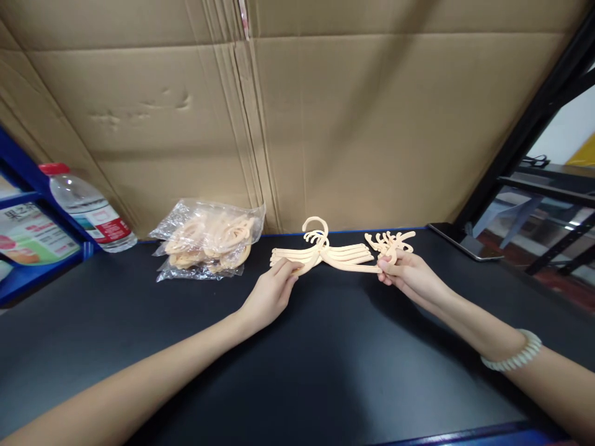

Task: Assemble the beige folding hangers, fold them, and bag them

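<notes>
Reaching forward over the dark table top (297, 371) with both arms, forearms bare, a pale beaded bracelet (514, 353) sitting on the right wrist. Pinching with the left hand (272, 294) at the left tip of a stack of cream plastic hangers (325, 255), fingers closed together on that end. Gripping with the right hand (409, 275) at the stack's right tip, fingertips clamped on the lowest arm, thumb on top. Resting the stack flat on the table near its far edge, arms fanned slightly, hooks curling upward at the middle. Lying just beyond the right hand, touching or nearly touching its fingers, a smaller heap of loose cream hangers (390, 241); exact contact too small to tell. Sitting to the left of the stack, well apart from the left hand, a clear plastic bag (209, 238) holding more cream pieces, crumpled and open-looking. Lying on its side farther left, by a blue shelf frame (28, 266), a water bottle (88, 207) with a red cap and red label. Lying at the far right of the table, a dark phone (465, 241), screen up. Standing behind everything, a wall of flattened brown cardboard (325, 124), creased and leaning.
</notes>
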A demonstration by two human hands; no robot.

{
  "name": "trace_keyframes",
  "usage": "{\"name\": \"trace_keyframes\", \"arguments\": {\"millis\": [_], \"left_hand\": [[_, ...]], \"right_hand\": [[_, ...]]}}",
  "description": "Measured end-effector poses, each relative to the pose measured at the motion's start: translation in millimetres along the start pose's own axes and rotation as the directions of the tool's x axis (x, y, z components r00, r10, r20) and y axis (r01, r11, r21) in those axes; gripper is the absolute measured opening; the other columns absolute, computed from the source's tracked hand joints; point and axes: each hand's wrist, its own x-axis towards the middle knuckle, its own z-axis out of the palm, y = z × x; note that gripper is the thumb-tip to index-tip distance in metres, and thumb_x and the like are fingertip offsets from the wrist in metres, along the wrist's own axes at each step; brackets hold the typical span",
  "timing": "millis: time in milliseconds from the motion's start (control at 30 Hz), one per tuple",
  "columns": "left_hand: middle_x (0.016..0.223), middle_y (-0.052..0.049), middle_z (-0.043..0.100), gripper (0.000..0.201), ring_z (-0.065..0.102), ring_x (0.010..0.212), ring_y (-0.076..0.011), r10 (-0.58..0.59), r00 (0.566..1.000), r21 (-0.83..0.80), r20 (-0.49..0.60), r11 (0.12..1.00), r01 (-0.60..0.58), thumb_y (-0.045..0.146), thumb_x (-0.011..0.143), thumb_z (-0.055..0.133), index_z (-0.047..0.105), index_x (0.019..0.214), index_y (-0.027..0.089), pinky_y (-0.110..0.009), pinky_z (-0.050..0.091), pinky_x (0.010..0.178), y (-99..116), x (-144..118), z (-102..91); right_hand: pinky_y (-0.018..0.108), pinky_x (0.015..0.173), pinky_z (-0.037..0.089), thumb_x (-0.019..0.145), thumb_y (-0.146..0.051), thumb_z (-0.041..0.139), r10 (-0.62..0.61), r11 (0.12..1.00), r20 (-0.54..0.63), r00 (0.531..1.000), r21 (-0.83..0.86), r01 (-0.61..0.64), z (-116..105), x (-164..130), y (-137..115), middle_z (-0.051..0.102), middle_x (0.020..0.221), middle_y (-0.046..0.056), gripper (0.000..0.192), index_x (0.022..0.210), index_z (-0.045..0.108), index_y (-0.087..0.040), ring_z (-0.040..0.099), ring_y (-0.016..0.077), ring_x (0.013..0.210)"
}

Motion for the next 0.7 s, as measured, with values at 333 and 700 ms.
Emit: {"name": "trace_keyframes", "arguments": {"millis": [333,700], "left_hand": [[0.096,-0.006,0.057,0.011,0.06,0.082,-0.0173,-0.047,0.997,0.017,-0.064,0.999,0.048,0.015,0.086,0.047,0.053,0.095,0.02,-0.027,0.049,0.068,1,-1,-0.7],[0.084,-0.005,0.055,0.009,0.054,0.078,-0.0184,0.018,0.997,0.105,-0.077,0.994,-0.01,0.014,0.08,0.047,0.053,0.085,0.019,-0.03,0.045,0.07,5,-2,-11.4]], "right_hand": [[0.029,0.066,0.048,0.071,-0.04,0.076,-0.003,0.993,0.117,0.993,0.119,-0.011,-2,1,0,0.059,0.082,0.002,0.03,0.092,0.069,-0.02,0.056,0.0131,0.071],[0.031,0.068,0.047,0.061,-0.038,0.082,-0.023,0.997,0.207,0.978,-0.066,0.037,-56,21,-29,0.065,0.078,0.002,0.027,0.079,0.071,-0.02,0.056,0.014,0.067]]}}
